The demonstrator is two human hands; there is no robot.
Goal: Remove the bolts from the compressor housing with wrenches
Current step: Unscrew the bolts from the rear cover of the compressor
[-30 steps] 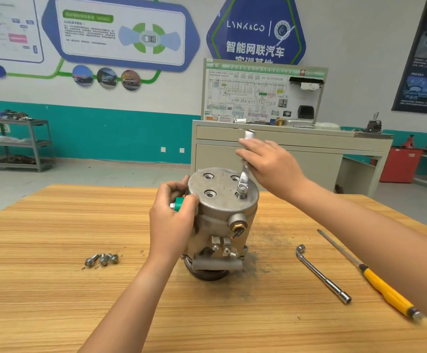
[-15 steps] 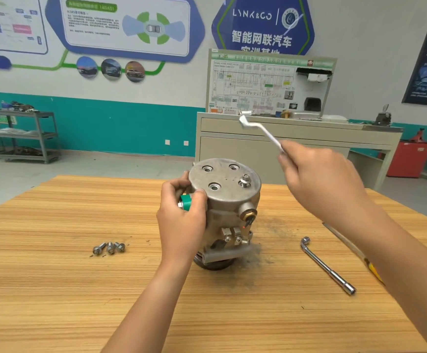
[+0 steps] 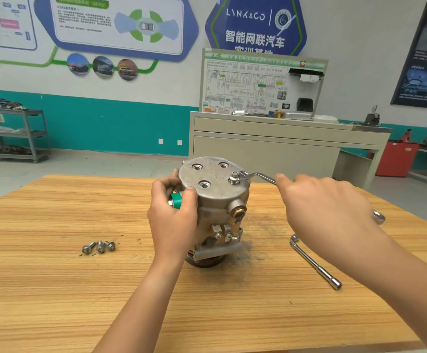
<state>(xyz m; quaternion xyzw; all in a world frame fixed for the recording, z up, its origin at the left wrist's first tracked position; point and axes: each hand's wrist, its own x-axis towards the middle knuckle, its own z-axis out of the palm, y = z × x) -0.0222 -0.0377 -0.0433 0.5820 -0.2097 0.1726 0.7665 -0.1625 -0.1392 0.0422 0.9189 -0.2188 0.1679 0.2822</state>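
Note:
The grey metal compressor housing (image 3: pixel 215 197) stands upright on the wooden table (image 3: pixel 54 289). Its round top plate shows three empty bolt holes and one raised bolt (image 3: pixel 234 178) at the right. My left hand (image 3: pixel 173 217) grips the housing's left side, around a green cap (image 3: pixel 176 200). My right hand (image 3: pixel 327 210) holds a slim silver wrench (image 3: pixel 259 176) whose open end lies flat beside the bolt head, touching or nearly touching it. Three removed bolts (image 3: pixel 99 246) lie together on the table to the left.
An L-shaped socket wrench (image 3: pixel 314 263) lies on the table at the right, and another tool's metal end (image 3: pixel 378 216) shows behind my right hand. A grey workbench (image 3: pixel 271 146) with a wiring display board stands behind the table. A metal shelf cart (image 3: pixel 16 133) is far left.
My right hand lifted the wrench off the bolt, swung it up and away, and has now brought it down level against the bolt from the right. My left hand kept its grip.

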